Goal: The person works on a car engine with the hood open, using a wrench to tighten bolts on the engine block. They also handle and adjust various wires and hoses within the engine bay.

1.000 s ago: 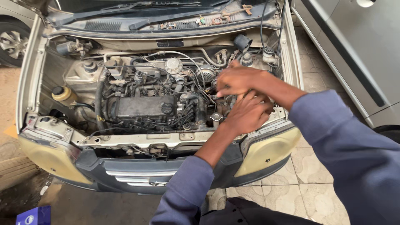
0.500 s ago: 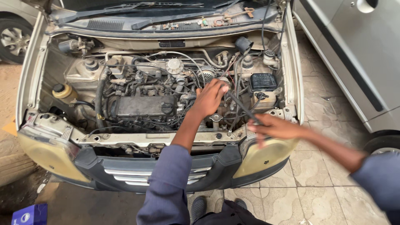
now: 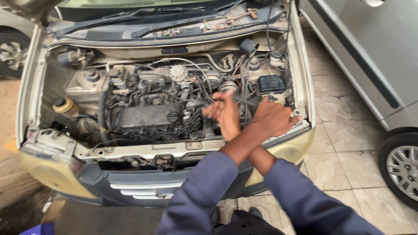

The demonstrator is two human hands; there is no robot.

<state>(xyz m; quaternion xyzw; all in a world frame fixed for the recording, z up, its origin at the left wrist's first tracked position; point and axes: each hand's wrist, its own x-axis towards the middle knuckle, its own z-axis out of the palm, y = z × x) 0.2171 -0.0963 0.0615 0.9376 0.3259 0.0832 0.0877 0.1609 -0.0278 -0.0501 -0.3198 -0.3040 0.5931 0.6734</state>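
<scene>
Head camera view, looking down into the open engine bay (image 3: 143, 117) of a pale gold car, its bonnet raised out of sight. A person in blue-grey sleeves leans over the front bumper (image 3: 143, 182) with both forearms crossed at the wrist.

The right hand (image 3: 224, 111) reaches across to the viewer's left and sits over the middle of the bay, just right of the dark engine cover (image 3: 143, 116). Its fingers (image 3: 217, 102) are curled and pinched closed around the near end of a thin dark cable (image 3: 244, 101). The cable runs from that hand towards the black box (image 3: 271, 82) on the bay's right side.

The left hand (image 3: 274, 117) lies over the right forearm, near the right edge of the bay and touching or almost touching the far end of the same cable. Only its back shows, with the knuckles bent. Whether it grips the cable cannot be told.

The step in hand appears to be holding and working this cable between the two hands. With the arms crossed and hoses crowded close around, any further movement looks to need a firm pinch and small, careful motions.

A yellow-capped fluid reservoir (image 3: 65, 105) sits at the bay's left. A silver car (image 3: 370, 56) stands on the tiled floor (image 3: 335, 143) to the right.
</scene>
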